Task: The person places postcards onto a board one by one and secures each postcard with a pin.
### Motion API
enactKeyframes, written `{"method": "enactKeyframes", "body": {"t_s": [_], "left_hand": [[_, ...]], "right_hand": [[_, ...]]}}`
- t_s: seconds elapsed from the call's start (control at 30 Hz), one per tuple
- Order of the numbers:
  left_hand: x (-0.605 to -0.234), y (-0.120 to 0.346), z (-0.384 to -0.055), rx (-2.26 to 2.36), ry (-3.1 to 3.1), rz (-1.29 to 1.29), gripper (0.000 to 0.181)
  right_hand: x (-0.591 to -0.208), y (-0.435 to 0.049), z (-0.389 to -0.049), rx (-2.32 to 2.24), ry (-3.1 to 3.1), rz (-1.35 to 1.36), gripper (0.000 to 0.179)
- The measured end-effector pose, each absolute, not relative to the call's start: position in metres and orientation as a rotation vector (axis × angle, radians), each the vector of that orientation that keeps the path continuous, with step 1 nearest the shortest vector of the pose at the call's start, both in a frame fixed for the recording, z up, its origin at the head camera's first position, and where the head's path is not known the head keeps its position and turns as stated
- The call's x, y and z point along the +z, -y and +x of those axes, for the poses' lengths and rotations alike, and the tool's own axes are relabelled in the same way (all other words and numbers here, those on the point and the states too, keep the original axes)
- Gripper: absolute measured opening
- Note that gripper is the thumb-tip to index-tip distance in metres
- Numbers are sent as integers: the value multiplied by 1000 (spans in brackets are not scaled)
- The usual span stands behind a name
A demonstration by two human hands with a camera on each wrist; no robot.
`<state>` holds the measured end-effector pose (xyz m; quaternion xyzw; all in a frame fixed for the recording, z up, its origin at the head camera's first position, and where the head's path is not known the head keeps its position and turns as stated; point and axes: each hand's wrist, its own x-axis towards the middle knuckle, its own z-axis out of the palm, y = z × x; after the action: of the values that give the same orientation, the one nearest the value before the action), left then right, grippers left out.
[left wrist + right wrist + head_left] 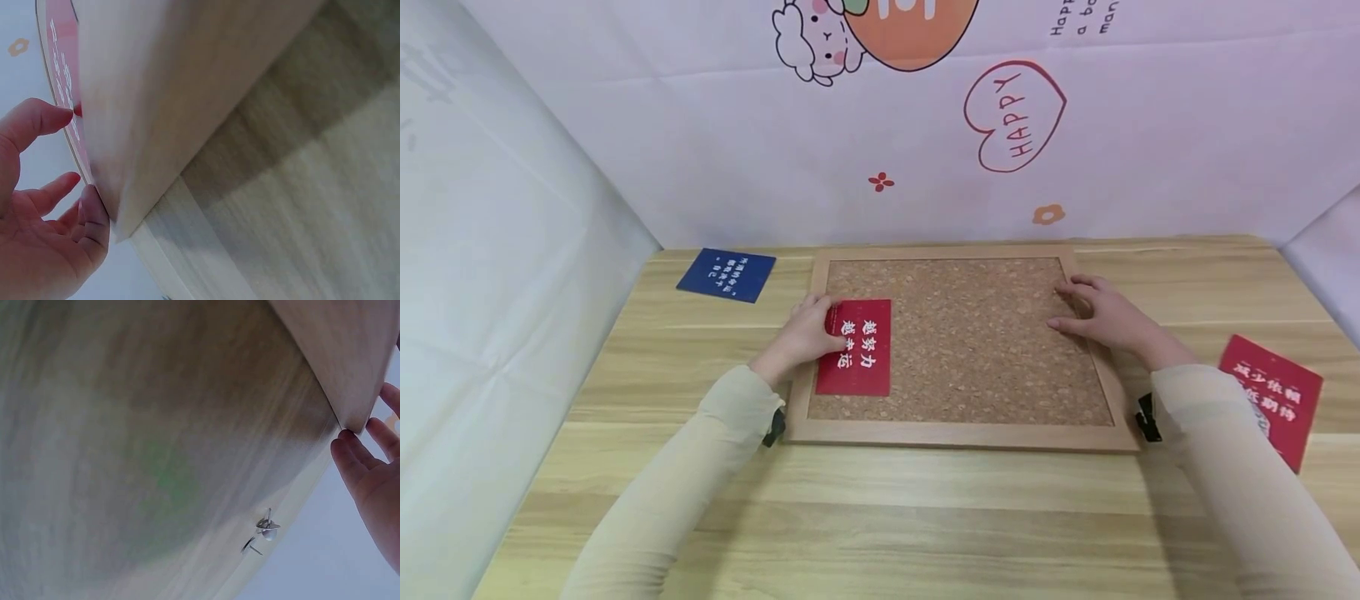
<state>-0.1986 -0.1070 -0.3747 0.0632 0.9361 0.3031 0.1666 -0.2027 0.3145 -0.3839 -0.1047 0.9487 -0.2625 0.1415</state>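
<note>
A wood-framed cork board (970, 350) lies on the table. On its left part is a red card (875, 367) with white Chinese characters. My left hand (805, 333) is at the left side of the frame, its thumb over the card's lower-left part. In the left wrist view, the left hand (50, 231) has one fingertip at the card's face and other fingers against the frame's outer edge. My right hand (1108, 317) is at the right side, thumb and index reaching over the cork. The right wrist view shows the right hand's fingertips (350, 440) touching the frame's corner.
A blue card (727, 275) lies at the back left. Another red card (1273, 400) is to the right, partly behind my right sleeve. Metal thumbtacks (269, 532) rest on the table near the right hand. A printed white cloth (737, 150) hangs behind the table.
</note>
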Motion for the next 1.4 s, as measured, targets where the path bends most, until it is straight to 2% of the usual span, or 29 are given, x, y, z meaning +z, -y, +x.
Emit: {"method": "enactKeyframes", "body": {"t_s": [0.73,1.07,1.4], "left_hand": [[-380,114,-198,907,-2656,375,70],[-383,119,-194,648,-2759,571,63],[-387,123,-191,454,-2830,607,61]], "right_hand": [[-384,-315,-203,-733,-2741,-298,80],[-375,-317,-200,-717,-2753,-320,81],[-357,-326,-197,-731,-2778,-259,76]]}}
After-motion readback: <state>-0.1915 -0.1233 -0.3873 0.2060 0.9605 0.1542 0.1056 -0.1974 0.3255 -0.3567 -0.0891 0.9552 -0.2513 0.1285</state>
